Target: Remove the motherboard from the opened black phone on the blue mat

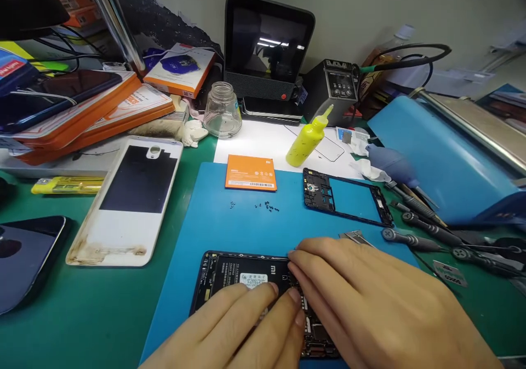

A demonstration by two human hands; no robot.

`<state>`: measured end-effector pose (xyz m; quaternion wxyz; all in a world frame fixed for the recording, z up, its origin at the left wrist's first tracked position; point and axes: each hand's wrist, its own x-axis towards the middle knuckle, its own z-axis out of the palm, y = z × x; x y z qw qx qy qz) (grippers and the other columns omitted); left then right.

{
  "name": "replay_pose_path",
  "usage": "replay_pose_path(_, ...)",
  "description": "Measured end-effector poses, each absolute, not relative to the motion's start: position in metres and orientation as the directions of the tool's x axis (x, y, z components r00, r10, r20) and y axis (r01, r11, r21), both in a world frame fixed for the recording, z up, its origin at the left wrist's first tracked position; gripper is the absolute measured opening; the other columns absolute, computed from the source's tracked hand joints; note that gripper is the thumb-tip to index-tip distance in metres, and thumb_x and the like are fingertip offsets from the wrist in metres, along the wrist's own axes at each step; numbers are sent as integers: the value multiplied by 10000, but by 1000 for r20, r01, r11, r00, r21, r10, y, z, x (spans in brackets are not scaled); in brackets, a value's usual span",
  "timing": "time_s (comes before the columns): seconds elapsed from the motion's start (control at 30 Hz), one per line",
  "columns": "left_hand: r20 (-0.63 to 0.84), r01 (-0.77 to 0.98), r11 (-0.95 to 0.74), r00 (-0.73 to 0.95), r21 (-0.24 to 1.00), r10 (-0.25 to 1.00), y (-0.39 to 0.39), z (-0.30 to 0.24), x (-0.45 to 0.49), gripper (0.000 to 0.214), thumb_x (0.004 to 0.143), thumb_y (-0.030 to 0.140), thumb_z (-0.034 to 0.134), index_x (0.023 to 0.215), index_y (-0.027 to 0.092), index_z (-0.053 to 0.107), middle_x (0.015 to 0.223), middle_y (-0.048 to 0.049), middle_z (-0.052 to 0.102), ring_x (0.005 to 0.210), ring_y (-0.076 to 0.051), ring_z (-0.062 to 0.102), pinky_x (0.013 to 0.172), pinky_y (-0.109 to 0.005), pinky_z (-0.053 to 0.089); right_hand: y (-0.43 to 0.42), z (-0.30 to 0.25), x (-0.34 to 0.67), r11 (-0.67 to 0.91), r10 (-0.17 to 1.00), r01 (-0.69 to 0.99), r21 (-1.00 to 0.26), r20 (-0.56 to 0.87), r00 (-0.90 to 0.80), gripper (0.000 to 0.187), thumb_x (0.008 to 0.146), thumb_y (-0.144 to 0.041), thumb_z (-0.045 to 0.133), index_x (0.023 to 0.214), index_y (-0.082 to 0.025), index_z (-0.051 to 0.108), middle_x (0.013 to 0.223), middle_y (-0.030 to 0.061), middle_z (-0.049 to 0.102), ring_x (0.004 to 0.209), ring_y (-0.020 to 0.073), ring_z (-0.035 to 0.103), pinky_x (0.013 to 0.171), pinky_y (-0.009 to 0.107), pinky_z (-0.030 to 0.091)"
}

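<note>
- The opened phone (pixel 250 281) is pressed down by both hands at the near edge of the blue mat (pixel 230 226).
- The left hand (pixel 242 330) lies flat, with its fingertips (pixel 271 288) resting on the phone's black battery; nothing is gripped by it.
- The right hand (pixel 370 303) is laid over the right part of the phone, fingers bent down onto the boards; whether something small is pinched in its grip cannot be told.
- A heap of tiny screws (pixel 267 206) is seen on the mat just past the phone.
- An orange battery (pixel 250 173) is laid flat behind the screws.
- A black phone frame (pixel 345 196) is laid to the right of the orange battery, and a yellow squeeze bottle (pixel 308 139) is leaned behind it.
- Screwdrivers (pixel 423 226) are spread on the green counter (pixel 82 303) to the right of the mat.
- A white back cover (pixel 127 199) is laid to the left of the mat, with a yellow lighter (pixel 68 184) beside it.
- A glass jar (pixel 222 110) and a dark screen (pixel 267 40) are stood at the back.
</note>
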<state>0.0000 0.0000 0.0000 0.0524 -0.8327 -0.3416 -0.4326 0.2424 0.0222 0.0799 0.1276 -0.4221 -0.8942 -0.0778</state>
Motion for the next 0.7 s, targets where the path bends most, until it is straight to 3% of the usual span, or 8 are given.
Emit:
replay_pose_path(0.07, 751, 614, -767, 414, 187, 514, 3, 5, -4, 486, 1392, 287, 423, 1233, 293, 883, 1250, 164, 954, 1216, -85, 825, 1444, -262, 463, 20, 79, 241, 625, 733, 777, 76, 287, -617, 331, 1262, -482, 622, 1189, -244, 841, 1009, 117, 808, 936, 260, 762, 849, 356, 611)
replay_pose_path(0.13, 695, 598, -795, 528, 104, 489, 6, 12, -9, 489, 1398, 302, 412, 1295, 332, 889, 1307, 199, 946, 1224, -65, 850, 1196, -234, 608, 18, 79, 240, 623, 729, 774, 115, 275, -627, 332, 1255, -492, 623, 1183, -243, 830, 1000, 120, 798, 927, 262, 753, 845, 360, 610)
replay_pose_path(0.23, 694, 575, -814, 553, 83, 461, 10, 18, -12, 487, 1394, 304, 418, 1283, 322, 892, 1270, 196, 950, 1159, -72, 875, 1000, -285, 662, 15, 82, 236, 628, 720, 762, 159, 251, -646, 251, 1239, -420, 646, 1166, -243, 809, 993, 113, 791, 914, 259, 744, 841, 360, 598)
replay_pose_path(0.3, 703, 565, -816, 532, 120, 472, 12, 19, -12, 471, 1387, 287, 430, 1287, 281, 890, 1251, 165, 955, 1144, -91, 878, 996, -304, 666, 14, 86, 232, 649, 707, 741, 172, 223, -671, 179, 1222, -287, 633, 1167, -239, 796, 1016, 101, 800, 913, 250, 748, 845, 366, 585)
replay_pose_path(0.43, 688, 519, -838, 548, 167, 476, 13, 22, -13, 431, 1356, 180, 449, 1283, 230, 872, 1243, 114, 956, 1164, -124, 871, 1032, -315, 660, 17, 95, 225, 679, 695, 718, 152, 183, -696, 255, 1148, -29, 569, 1096, -216, 734, 999, 52, 769, 845, 235, 715, 818, 419, 527)
replay_pose_path(0.53, 660, 494, -860, 606, 127, 445, 14, 25, -17, 421, 1325, 92, 436, 1352, 206, 840, 1278, 94, 955, 1186, -152, 870, 1056, -337, 654, 23, 100, 224, 662, 716, 742, 108, 199, -669, 274, 1173, -41, 602, 1001, -239, 682, 909, 4, 698, 762, 211, 662, 756, 423, 469)
replay_pose_path(0.7, 651, 474, -858, 590, 199, 477, 14, 25, -25, 380, 1366, 207, 441, 1427, 203, 817, 1338, 59, 946, 1260, -162, 859, 1119, -334, 636, 27, 100, 225, 650, 738, 758, 53, 192, -647, 226, 1197, -103, 665, 1027, -239, 727, 952, -11, 730, 817, 194, 694, 744, 402, 447)
